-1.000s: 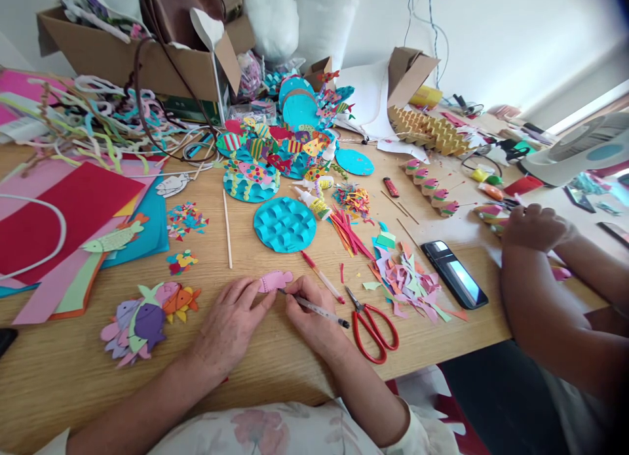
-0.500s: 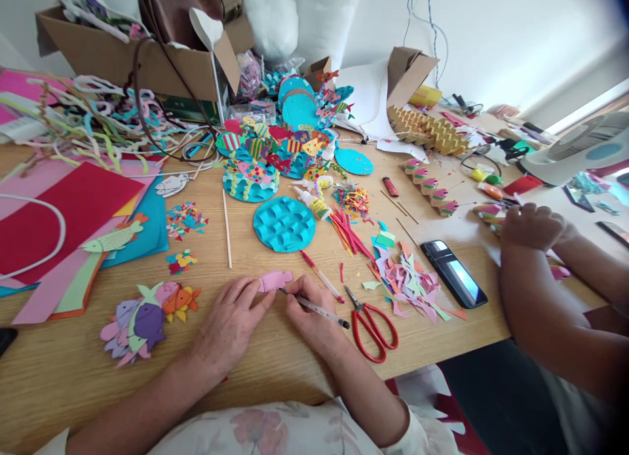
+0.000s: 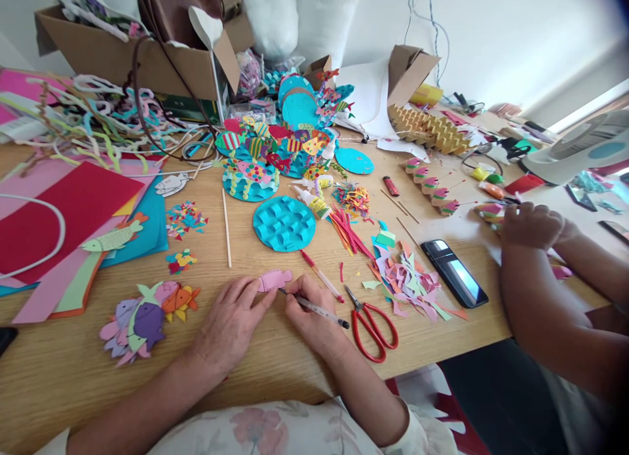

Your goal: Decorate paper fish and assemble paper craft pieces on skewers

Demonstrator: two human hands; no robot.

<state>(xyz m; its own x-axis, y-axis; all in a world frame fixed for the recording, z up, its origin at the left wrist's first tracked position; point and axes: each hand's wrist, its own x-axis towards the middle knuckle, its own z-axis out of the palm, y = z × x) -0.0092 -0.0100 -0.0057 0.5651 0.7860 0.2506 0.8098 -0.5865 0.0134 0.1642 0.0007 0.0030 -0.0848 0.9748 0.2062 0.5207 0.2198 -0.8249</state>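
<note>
A small pink paper fish [image 3: 273, 280] lies flat on the wooden table, with a row of dark marks drawn near its left end. My left hand [image 3: 236, 311] holds it down by that end, thumb and forefinger closed about its edge. Between the fingers of my right hand [image 3: 309, 311] is a clear-barrelled black pen [image 3: 322, 309], its tip touching the fish's lower edge. Red-handled scissors [image 3: 372, 325] lie to the right of that hand, blades pointing away. Beyond them rests a red pen [image 3: 322, 276]. Left of my hands is a pile of cut paper fish [image 3: 147, 319] in several colours.
A blue woven paper disc [image 3: 284, 223] sits ahead, with decorated fish pieces behind it. Paper scraps [image 3: 407, 278] and a phone [image 3: 455, 273] lie to the right. Coloured sheets [image 3: 63, 225] cover the left side. Another person's hands [image 3: 533, 225] work at far right.
</note>
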